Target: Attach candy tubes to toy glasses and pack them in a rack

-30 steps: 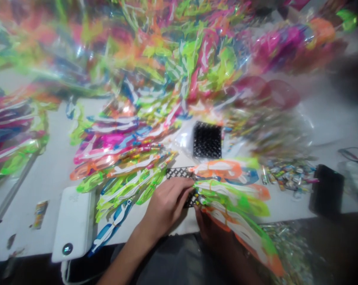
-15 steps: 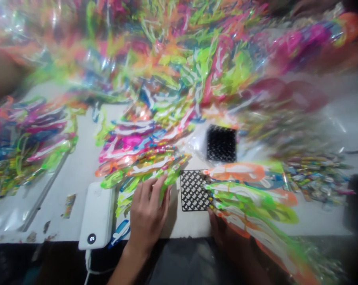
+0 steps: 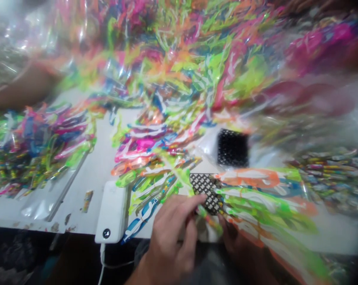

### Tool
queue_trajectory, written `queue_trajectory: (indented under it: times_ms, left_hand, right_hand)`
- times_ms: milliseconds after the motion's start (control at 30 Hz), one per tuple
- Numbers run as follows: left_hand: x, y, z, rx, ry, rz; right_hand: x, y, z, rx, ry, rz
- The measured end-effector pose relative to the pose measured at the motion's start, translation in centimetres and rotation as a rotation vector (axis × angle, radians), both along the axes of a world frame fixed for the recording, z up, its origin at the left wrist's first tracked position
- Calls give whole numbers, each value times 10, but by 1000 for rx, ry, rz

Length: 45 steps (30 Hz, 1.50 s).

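- Holding a thin green bundle (image 3: 180,176), blurry here, in left hand (image 3: 173,237), with thumb and fingers looking squeezed in around its middle, and with forefinger stuck out over the black holey plate (image 3: 201,182).
- To find the green bundle, look at the plate's lower left part: crossing there on a slant, with a spotted end (image 3: 213,224) near the front edge of the white table (image 3: 100,158).
- Could drop the bundle if pinched too loosely, or if held too far from the spotted end.
- Could catch on the loose bundles (image 3: 145,190) just to the left, because of lying so close, and drag some along.
- Seen only dimly: right hand (image 3: 234,237), low under the fanned bundles (image 3: 256,198), by the plate's near right corner. Cannot tell if pinching or spread.
- Might shove the plate crooked by pushing too hard with left forefinger.
- Might mess up the fan by bumping the tips along the plate's right side, or by moving right hand too fast.
- Could pull the white power bank (image 3: 110,213) off the table by snagging its cable (image 3: 101,265) with left arm.
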<state>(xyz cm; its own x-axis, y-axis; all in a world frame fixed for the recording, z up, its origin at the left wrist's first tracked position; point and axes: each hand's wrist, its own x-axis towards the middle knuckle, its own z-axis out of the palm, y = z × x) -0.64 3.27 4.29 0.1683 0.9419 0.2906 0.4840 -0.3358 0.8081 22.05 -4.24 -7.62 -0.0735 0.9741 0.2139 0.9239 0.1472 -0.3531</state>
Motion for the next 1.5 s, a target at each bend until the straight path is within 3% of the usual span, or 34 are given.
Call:
queue_trajectory:
  times_ms: [100, 267, 367, 500, 700, 900, 1067, 1233, 1400, 1500]
  left_hand:
    - [7, -14, -10, -175, -194, -84]
    - [31, -20, -60, -403, -512, 183]
    - [38, -18, -71, -465, -566, 180]
    - [39, -16, -70, -387, -508, 83]
    - [43, -19, -73, -423, -508, -5]
    - [42, -17, -72, -395, -511, 6]
    - [37, -10, -66, -219, -326, -123]
    - [40, -2, -65, -82, -216, -250]
    - [34, -6, -63, -74, -128, -232]
    - [15, -6, -55, -51, 56, -86]
  right_hand:
    - [6, -2, -5, -14, -43, 6]
    - [12, -13, -9, -53, -91, 44]
    - [9, -15, -6, -64, -99, 65]
    - [-1, -11, -2, -76, -88, 96]
    - [-9, -9, -1, -97, -105, 121]
    - [-2, -16, -10, -27, -143, 171]
    - [10, -18, -17, 68, -298, 284]
    - [12, -23, -24, 20, -294, 179]
    - [13, -24, -27, -34, -141, 151]
    - [16, -22, -27, -25, -60, 159]
